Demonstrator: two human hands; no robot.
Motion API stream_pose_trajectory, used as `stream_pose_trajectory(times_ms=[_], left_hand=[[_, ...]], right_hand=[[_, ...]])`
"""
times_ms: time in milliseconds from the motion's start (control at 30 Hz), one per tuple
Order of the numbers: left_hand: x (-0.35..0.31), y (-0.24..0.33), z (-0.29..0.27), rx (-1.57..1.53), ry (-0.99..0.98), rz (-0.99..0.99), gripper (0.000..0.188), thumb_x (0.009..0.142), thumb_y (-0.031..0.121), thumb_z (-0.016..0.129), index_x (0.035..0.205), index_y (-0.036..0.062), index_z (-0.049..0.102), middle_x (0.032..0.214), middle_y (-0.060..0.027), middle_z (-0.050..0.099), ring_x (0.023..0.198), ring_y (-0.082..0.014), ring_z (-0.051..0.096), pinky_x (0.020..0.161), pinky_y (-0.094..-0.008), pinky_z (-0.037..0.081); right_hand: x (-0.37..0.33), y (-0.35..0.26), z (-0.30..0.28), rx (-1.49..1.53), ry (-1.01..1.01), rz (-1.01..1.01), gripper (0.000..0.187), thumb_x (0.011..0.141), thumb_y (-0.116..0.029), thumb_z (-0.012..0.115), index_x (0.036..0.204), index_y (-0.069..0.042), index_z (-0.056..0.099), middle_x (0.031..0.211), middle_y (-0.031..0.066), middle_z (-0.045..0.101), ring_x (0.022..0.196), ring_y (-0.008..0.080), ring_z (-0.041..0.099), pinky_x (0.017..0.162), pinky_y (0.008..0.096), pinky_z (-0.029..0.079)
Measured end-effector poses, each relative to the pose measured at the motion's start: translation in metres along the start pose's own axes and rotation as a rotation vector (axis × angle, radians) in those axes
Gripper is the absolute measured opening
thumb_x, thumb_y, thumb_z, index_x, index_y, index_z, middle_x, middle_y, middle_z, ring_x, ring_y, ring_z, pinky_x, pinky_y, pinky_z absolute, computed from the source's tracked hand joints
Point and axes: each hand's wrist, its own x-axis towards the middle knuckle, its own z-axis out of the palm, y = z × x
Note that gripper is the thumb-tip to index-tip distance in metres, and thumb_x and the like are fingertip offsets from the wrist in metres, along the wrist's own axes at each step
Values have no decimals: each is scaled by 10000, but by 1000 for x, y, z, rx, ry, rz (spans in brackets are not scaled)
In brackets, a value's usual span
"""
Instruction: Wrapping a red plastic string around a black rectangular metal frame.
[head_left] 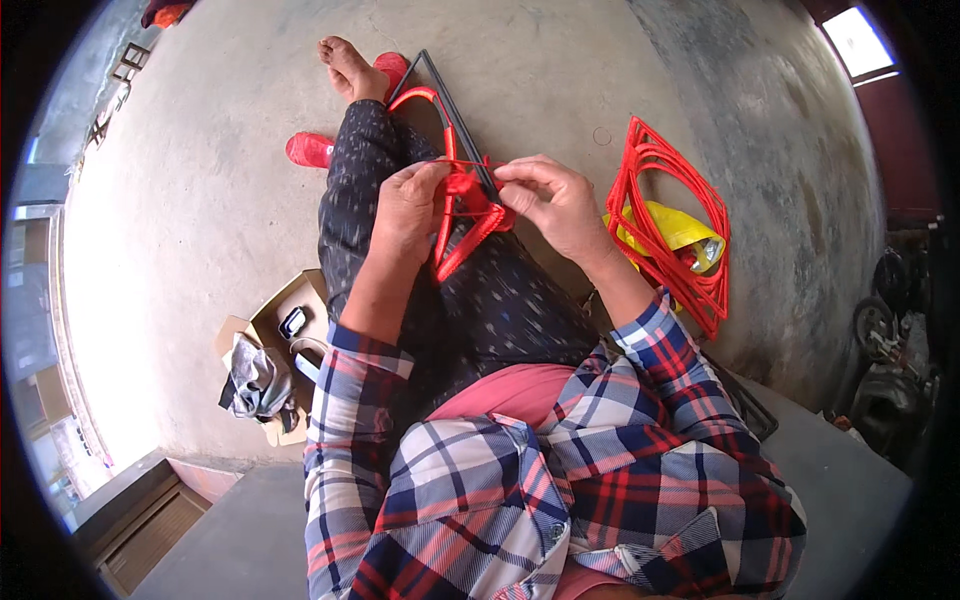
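Across my lap lies a black frame (453, 108) with straight bars, partly wrapped in bright red strip. A thin red cord (464, 162) runs between my hands, over a bunched red part of the frame. My left hand (408, 208) is closed, thumb and fingertips pinching the cord's left side. My right hand (556, 203) is closed too, its fingers pinched at the cord's right side beside the black bar. The exact grip of the right fingertips is partly hidden. Below the hands, a red-wrapped corner (470, 243) rests against my dark patterned trousers.
Several red-wrapped frames (645, 240) are stacked on the floor at right, around a yellow bag (672, 228). At left stands an open cardboard box (300, 290) with grey cloth (262, 378) and small items. A red shoe (310, 150) lies near my bare foot (350, 68).
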Motion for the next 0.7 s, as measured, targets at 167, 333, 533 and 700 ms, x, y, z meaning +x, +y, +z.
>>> stream_pose_trajectory(times_ms=[167, 333, 533, 700], left_hand=[[-5, 6, 6, -12, -122, -155, 180, 929, 223, 595, 831, 77, 633, 578, 42, 496, 396, -56, 315, 383, -225, 232], [2, -18, 7, 133, -27, 77, 272, 949, 322, 585, 848, 73, 625, 715, 10, 582, 528, -75, 447, 491, -218, 346], [-1, -32, 9, 11, -58, -193, 458, 1018, 447, 379, 1074, 15, 522, 877, -167, 646, 815, -262, 654, 755, -336, 519], [-6, -23, 14, -10, -34, -259, 560, 1013, 521, 302, 1084, -10, 465, 841, -246, 637, 786, -300, 661, 715, -378, 536]], right_hand=[[10, -5, 6, -356, 8, -331, 292, 814, -125, 723, 1066, 3, 648, 1047, 106, 669, 959, 244, 647, 898, 332, 491], [18, -3, -33, 513, 170, 66, 248, 897, -157, 671, 1123, -64, 631, 1094, 93, 659, 1028, 227, 627, 948, 407, 474], [-5, -14, -92, 1118, 341, 185, 275, 938, -317, 602, 1100, -94, 598, 935, 70, 655, 852, 179, 631, 918, 425, 462], [-78, -8, -109, 1002, -60, 356, 318, 964, -407, 521, 1024, -102, 586, 603, -10, 464, 531, 121, 456, 750, 378, 482]])
